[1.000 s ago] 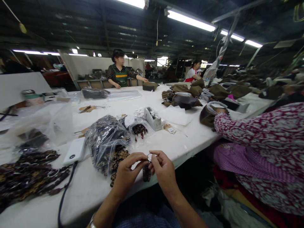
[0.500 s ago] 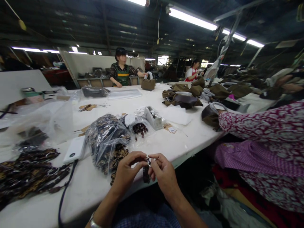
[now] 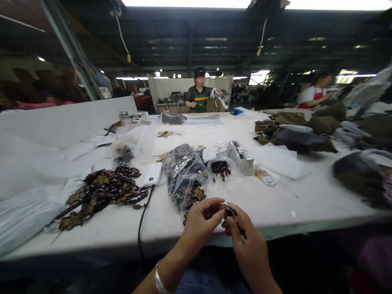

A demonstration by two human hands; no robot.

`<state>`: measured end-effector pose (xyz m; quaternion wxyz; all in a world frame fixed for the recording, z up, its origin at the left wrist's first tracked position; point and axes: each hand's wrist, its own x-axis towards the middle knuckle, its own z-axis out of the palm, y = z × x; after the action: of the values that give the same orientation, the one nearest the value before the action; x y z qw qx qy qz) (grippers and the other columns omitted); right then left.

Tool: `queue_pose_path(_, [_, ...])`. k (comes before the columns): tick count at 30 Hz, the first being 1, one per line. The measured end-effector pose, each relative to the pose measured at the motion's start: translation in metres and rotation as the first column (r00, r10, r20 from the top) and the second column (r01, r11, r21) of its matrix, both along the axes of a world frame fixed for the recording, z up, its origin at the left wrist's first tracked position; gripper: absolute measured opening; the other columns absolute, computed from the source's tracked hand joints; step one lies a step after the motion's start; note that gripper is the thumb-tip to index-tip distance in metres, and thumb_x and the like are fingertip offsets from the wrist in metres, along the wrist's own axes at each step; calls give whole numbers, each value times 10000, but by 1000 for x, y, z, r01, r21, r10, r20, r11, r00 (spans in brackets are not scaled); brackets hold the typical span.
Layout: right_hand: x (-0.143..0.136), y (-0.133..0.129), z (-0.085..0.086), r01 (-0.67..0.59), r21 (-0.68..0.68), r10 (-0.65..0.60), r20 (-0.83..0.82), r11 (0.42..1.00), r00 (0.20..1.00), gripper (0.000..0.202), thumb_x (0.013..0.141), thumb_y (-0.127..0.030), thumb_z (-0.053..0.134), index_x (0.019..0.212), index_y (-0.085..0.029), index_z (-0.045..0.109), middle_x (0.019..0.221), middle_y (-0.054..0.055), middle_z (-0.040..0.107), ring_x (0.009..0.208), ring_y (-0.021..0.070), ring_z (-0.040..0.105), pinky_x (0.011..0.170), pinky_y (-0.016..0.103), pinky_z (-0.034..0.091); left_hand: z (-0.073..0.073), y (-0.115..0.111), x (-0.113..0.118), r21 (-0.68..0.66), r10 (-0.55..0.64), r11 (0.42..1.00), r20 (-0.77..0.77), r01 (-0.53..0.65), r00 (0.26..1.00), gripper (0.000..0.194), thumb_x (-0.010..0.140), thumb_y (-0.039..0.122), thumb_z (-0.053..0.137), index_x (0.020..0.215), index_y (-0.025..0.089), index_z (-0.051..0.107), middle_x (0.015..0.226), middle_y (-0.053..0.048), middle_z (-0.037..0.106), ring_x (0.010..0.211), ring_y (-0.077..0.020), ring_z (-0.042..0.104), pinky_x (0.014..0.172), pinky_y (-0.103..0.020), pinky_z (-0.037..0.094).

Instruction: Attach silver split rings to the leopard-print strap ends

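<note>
Close to the table's front edge, my left hand (image 3: 203, 220) and my right hand (image 3: 249, 241) meet with their fingertips pinched together. Between them is a small dark strap with a metal clasp (image 3: 229, 210), mostly covered by the fingers. Just beyond my left hand lies a clear plastic bag (image 3: 183, 171) full of leopard-print and dark pieces. A smaller open bag (image 3: 234, 165) beside it shows dark brown beaded-looking pieces (image 3: 220, 168). Off to the left, a loose pile of leopard-print and dark straps (image 3: 104, 192) with metal rings is spread on the white table (image 3: 171, 237).
A grey tape dispenser (image 3: 240, 158) stands behind the bags, near tagged cards (image 3: 265, 178) and white sheets (image 3: 280, 160). A white power bank (image 3: 153, 173) trails a black cable (image 3: 143, 222). Olive bags (image 3: 300, 130) are heaped right. Across the table, a person in a green apron (image 3: 200, 98) handles a bag.
My view has swung left, so the table's contents sit further right and more of the left side shows. Both hands keep their pinch on the strap, whose hanging part is now hidden.
</note>
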<state>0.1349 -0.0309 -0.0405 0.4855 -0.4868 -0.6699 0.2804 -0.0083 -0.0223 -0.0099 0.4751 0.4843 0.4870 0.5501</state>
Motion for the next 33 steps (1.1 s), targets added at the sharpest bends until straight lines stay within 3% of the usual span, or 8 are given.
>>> queue_pose_path(6, [5, 1, 7, -7, -35, 8, 25, 999, 1000, 518, 952, -437, 468, 1424, -225, 442, 783, 10, 739, 656, 188, 696, 698, 270, 557, 53, -1, -81, 281, 403, 895, -182, -346, 897, 381, 798, 307, 708, 1154, 172, 698, 986, -68, 766, 845, -182, 719, 761, -290, 605])
queue_pose_path(10, [9, 8, 5, -25, -86, 27, 29, 996, 999, 483, 961, -419, 456, 1403, -225, 464, 841, 19, 744, 650, 174, 684, 672, 262, 540, 97, -9, -162, 543, 830, 556, -319, -629, 457, 371, 847, 378, 658, 1149, 169, 706, 994, -31, 765, 886, -213, 713, 833, -372, 602])
queue_pose_path(13, [10, 17, 2, -11, -132, 10, -7, 991, 1000, 439, 961, -408, 468, 1353, -219, 521, 885, 30, 747, 639, 163, 679, 666, 261, 535, 115, -16, -197, 771, 929, 343, -363, -536, 72, 317, 908, 328, 589, 1170, 185, 695, 1216, -37, 698, 1118, -274, 649, 977, -449, 541])
queue_pose_path(16, [9, 28, -6, 3, -146, -7, -24, 989, 1000, 378, 958, -378, 481, 1273, -204, 597, 916, 44, 752, 658, 164, 683, 692, 268, 538, 106, -17, -190, 804, 886, 414, -463, -426, -13, 339, 937, 294, 545, 1266, 269, 626, 1362, 13, 612, 1269, -275, 552, 1113, -463, 411])
queue_pose_path(19, [7, 39, -21, 7, -119, -6, 9, 993, 1000, 334, 944, -366, 506, 1178, -196, 673, 980, 69, 757, 703, 183, 696, 739, 296, 547, 70, -5, -147, 691, 772, 636, -574, -344, 273, 282, 887, 346, 615, 1151, 279, 686, 1042, 17, 768, 931, -228, 737, 884, -398, 584])
queue_pose_path(22, [6, 47, -34, -6, -83, 8, 20, 997, 1000, 319, 917, -388, 541, 1094, -195, 723, 1039, 92, 755, 729, 206, 710, 766, 329, 561, 25, 18, -99, 431, 345, 900, -793, 62, 502, 200, 887, 311, 611, 1030, 243, 732, 1015, -21, 780, 906, -209, 739, 840, -316, 584])
queue_pose_path(27, [9, 49, -40, -2, -142, -3, -37, 990, 999, 322, 911, -410, 545, 1060, -192, 730, 960, 87, 766, 676, 205, 710, 734, 336, 571, -18, 58, -60, 185, 153, 976, -959, 114, 238, 227, 895, 175, 567, 1086, 173, 689, 1220, -133, 687, 1142, -274, 631, 984, -397, 482])
queue_pose_path(33, [11, 48, -40, -24, -133, 21, -23, 991, 1000, 287, 923, -357, 533, 1053, -186, 723, 943, 75, 760, 692, 198, 700, 751, 326, 548, -24, 70, -52, 133, 114, 986, -978, 97, 176, 174, 882, 141, 557, 983, 146, 699, 1168, -170, 687, 1118, -302, 610, 962, -421, 455])
